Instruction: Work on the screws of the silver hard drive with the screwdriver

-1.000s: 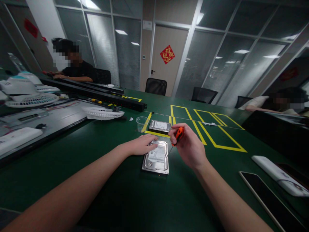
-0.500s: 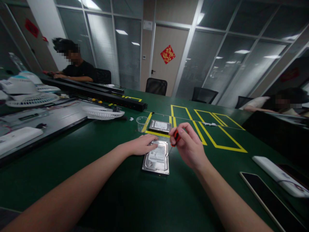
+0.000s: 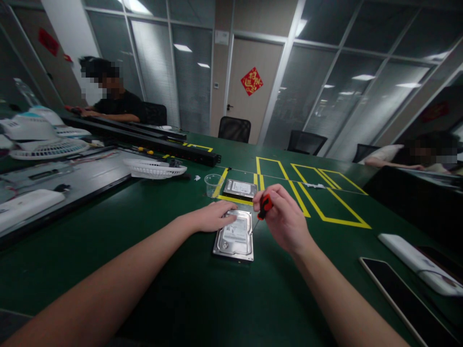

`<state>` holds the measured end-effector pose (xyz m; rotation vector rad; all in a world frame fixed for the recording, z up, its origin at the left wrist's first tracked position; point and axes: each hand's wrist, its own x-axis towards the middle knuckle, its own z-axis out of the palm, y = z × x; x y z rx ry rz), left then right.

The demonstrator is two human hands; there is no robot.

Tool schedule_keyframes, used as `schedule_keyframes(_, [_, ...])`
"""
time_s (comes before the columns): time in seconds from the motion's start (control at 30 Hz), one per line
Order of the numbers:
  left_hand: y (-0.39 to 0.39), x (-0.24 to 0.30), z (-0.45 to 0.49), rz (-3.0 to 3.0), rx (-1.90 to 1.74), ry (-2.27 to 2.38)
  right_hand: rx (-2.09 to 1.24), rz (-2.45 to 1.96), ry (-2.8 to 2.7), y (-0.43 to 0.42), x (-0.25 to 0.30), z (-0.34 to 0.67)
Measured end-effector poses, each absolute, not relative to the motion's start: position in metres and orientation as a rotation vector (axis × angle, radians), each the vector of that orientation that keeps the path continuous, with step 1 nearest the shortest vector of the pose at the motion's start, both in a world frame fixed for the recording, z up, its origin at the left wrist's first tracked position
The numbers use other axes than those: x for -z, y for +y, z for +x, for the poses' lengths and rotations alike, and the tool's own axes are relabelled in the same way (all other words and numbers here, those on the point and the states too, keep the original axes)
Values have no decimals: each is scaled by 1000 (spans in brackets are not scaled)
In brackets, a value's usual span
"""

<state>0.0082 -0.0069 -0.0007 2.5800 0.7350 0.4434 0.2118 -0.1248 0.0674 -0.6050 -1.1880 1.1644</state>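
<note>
A silver hard drive (image 3: 237, 243) with a white label lies flat on the green table in front of me. My left hand (image 3: 216, 217) holds it at its far left part, the thumb resting on the label and the fingers over the far edge. In my right hand (image 3: 284, 217) is a small screwdriver (image 3: 265, 205) with a red and black handle, pinched between thumb and fingers. Its thin shaft slants down to the drive's right edge, where the tip meets or nearly meets it. Whether a screw sits there is too small to tell.
Beyond lies a second hard drive (image 3: 240, 188) inside yellow tape (image 3: 235, 199), beside a clear plastic cup (image 3: 213, 186). White fan parts (image 3: 154, 168) and a metal panel (image 3: 97, 176) fill the left. A phone (image 3: 405, 299) and a white device (image 3: 419, 262) lie right. Two people sit across.
My right fingers have shifted on the screwdriver, so more of its handle shows. The shaft stays at the drive's right edge. My left hand and the drive have not moved.
</note>
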Motion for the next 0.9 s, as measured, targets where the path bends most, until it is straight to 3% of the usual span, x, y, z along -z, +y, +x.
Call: schedule_keyframes(0.9, [-7, 2, 8, 2574, -443, 750, -1169, -625, -1190, -125, -69, 210])
